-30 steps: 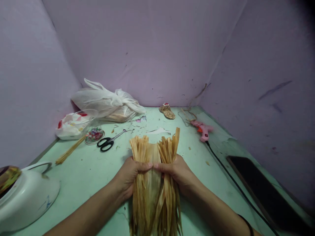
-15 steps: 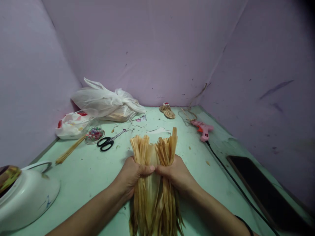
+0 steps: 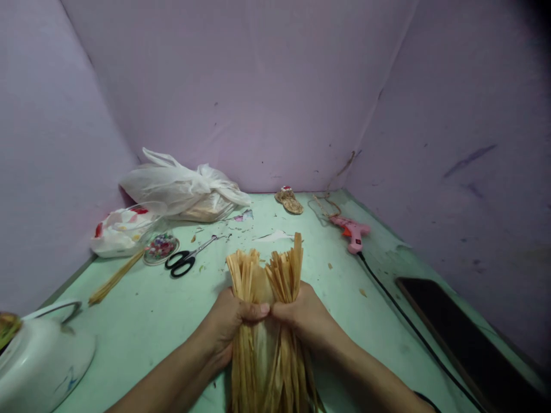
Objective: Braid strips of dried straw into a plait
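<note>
A wide bundle of dry, straw-coloured leaf strips [image 3: 245, 361] stands between my hands at the lower middle, its cut ends upward. My left hand [image 3: 228, 321] is closed round the left side, thumb across the front. Round the right side my right hand [image 3: 307, 312] is wrapped the same way, and the two thumb tips nearly meet. A smoother, paler piece [image 3: 262, 284] shows in the gap between the two clumps. The fingers behind the strips are hidden, and the lower ends run out of view.
Black-handled scissors [image 3: 189, 258], a dish of beads [image 3: 161, 246], a thin straw bundle [image 3: 116, 278] and a tied plastic bag [image 3: 185, 186] lie left. A small woven slipper [image 3: 289, 201] is at the back. Right are a pink glue gun [image 3: 353, 230], its cord and a dark phone [image 3: 456, 338]. A white pot [image 3: 47, 361] stands near left.
The whole view has shifted slightly, so the things on the table sit a little lower and further left. Both hands keep the same hold on the strips.
</note>
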### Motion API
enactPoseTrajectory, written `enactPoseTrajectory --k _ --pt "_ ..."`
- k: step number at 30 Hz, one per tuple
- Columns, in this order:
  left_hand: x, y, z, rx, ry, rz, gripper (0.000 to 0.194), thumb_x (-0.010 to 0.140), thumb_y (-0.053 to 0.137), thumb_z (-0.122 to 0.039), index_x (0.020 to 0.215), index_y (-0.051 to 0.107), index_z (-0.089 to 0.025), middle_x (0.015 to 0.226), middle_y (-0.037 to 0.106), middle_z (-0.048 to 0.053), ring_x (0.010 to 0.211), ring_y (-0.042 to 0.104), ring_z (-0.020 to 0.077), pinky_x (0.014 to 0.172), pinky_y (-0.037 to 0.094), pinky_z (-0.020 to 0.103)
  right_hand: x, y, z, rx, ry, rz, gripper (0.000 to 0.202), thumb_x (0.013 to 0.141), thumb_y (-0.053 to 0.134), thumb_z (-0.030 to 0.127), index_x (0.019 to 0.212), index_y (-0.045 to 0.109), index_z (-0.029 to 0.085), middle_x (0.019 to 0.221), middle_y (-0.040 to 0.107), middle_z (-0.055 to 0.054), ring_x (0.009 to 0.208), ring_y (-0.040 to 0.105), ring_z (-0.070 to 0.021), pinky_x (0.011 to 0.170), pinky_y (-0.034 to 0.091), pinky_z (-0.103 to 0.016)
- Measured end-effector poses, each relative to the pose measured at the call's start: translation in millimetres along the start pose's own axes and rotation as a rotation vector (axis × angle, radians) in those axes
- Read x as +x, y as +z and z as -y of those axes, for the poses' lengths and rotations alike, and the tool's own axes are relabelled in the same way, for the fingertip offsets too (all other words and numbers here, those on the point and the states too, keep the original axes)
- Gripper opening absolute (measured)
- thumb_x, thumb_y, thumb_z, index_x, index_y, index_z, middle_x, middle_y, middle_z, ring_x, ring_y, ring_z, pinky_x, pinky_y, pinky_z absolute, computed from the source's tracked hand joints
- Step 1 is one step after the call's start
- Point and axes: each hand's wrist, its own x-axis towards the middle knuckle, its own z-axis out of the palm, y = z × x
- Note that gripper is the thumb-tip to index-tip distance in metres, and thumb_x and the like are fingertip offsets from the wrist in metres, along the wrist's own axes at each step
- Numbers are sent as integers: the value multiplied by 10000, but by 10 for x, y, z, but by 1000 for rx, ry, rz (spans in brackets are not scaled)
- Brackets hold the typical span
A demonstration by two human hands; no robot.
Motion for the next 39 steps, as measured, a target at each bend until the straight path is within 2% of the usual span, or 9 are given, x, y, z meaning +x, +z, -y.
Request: enactPoseTrajectory --k 6,10,13,17,20,24,27,33,39 --pt "-19 -20 -105 -60 -71 143 287 517 669 -1 800 668 -48 632 669 103 546 618 192 601 502 338 24 -47 37 252 165 4 154 503 591 86 654 604 116 528 615 -8 492 562 -139 503 462 -249" --pt "-8 -108 -346 15 -105 43 90 561 619 10 616 637 -59 492 622 69 423 575 154 455 487 265 114 -310 154 501 348 -12 120 515 603 137 623 553 138 462 552 17 365 474 -73 370 393 -166" --pt "18 -225 -528 58 -78 -45 124 585 593 19 500 575 -70 352 524 25 292 468 92 314 379 166 137 -558 314 671 272 215 205 468 600 90 660 552 144 526 521 51 342 378 -2 293 258 -73" --pt "32 -319 -608 63 -132 -23 77 597 581 6 636 620 -48 462 619 94 400 591 181 436 495 267 85 -717 478 701 178 497 157 519 617 124 632 518 168 543 453 76 317 245 13 237 148 -71" --pt "22 -296 -525 63 -134 2 184 566 575 -4 736 632 -44 531 653 119 498 633 236 550 519 354 65 -649 437 697 182 500 182 523 667 144 663 553 159 547 458 71 320 248 15 234 152 -69" --pt "-5 -183 -342 20 -53 53 263 549 589 -28 802 645 -70 517 645 80 586 645 257 655 498 389 87 -404 188 676 272 232 234 512 731 133 710 608 138 521 507 49 397 422 -9 398 388 -95" --pt "-25 -85 -238 -28 -32 180 295 555 593 -44 842 660 -58 573 664 108 650 653 275 701 480 405 113 -232 -7 556 336 165 215 532 741 190 698 613 146 425 489 51 365 452 -48 400 399 -147" --pt "48 -63 -108 0 18 233 332 485 676 -52 817 674 -46 628 672 133 652 643 284 702 469 420 160 -104 -142 452 138 206 262 462 784 253 548 566 134 420 504 35 386 457 -73 413 369 -181" --pt "142 -154 -15 130 133 179 364 414 732 -57 774 676 -65 631 664 109 671 627 282 649 470 362 134 -49 -113 389 64 300 305 502 735 259 761 649 122 552 596 -22 506 576 -168 552 450 -285"
